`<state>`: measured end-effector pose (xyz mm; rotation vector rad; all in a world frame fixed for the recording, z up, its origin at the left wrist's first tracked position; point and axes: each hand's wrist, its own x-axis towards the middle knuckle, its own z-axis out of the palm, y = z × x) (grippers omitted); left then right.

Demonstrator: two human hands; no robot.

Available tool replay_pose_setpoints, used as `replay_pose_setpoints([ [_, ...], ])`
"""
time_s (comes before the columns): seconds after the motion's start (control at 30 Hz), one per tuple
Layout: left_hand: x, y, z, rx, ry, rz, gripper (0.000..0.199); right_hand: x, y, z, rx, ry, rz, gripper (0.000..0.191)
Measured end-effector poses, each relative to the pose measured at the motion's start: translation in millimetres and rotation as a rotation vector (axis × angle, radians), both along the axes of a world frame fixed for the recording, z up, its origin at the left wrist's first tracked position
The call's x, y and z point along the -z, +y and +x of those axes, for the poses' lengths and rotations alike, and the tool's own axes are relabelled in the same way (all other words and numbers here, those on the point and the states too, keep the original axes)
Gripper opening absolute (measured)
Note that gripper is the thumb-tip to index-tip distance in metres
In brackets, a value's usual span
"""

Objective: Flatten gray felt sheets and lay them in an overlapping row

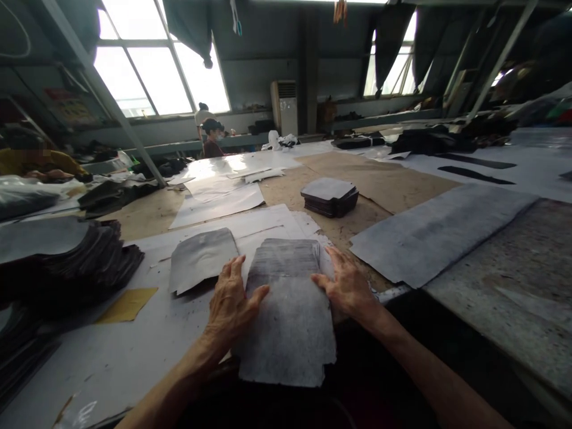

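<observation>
A stack of grey cut sheets [290,322] lies lengthwise in front of me, its near end reaching past the table's front edge. The far edges are fanned out in thin layers. My left hand [231,301] grips the left side, thumb over the top sheet and fingers stretched along the edge. On the opposite side, my right hand [351,287] holds the right edge, its thumb at the top and fingers pointing forward. Just left of my left hand rests a separate grey piece [203,259] with a dark underside. The undersides of both hands are hidden.
A small pile of cut pieces [329,195] stands farther back. Tall dark stacks [102,256] rise at the left, near a yellow-brown scrap [127,305]. A long grey sheet pile [442,232] lies at the right. People [212,140] are beyond the table and at far left.
</observation>
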<state>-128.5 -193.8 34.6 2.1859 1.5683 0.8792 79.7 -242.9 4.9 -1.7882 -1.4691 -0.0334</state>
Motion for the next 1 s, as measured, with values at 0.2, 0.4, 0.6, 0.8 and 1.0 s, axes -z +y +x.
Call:
replay_pose_setpoints([
  [0.2, 17.3, -31.8, -9.5, 0.417, 0.18, 0.236, 0.037, -18.7, -26.7, -7.4, -0.359, -0.184, 0.2, 0.026],
  [0.4, 21.7, -52.5, -20.2, 0.423, 0.189, 0.436, 0.029, -7.3, -32.4, -15.8, -0.534, -0.208, -0.026, 0.029],
  [0.6, 12.8, -52.4, -23.7, 0.447, 0.039, 0.378, 0.011, -12.7, -21.8, -11.2, -0.502, -0.185, 0.031, 0.017],
  [0.8, 5.8, -14.5, -21.7, 0.348, 0.042, 0.362, 0.011, -21.1, 11.7, -2.1, -0.292, -0.107, -0.189, 0.038],
  [1.0, 15.9, 25.4, -16.4, 0.301, 0.147, 0.201, 0.032, -43.0, 34.2, 0.9, -0.332, -0.204, -0.496, 0.049],
])
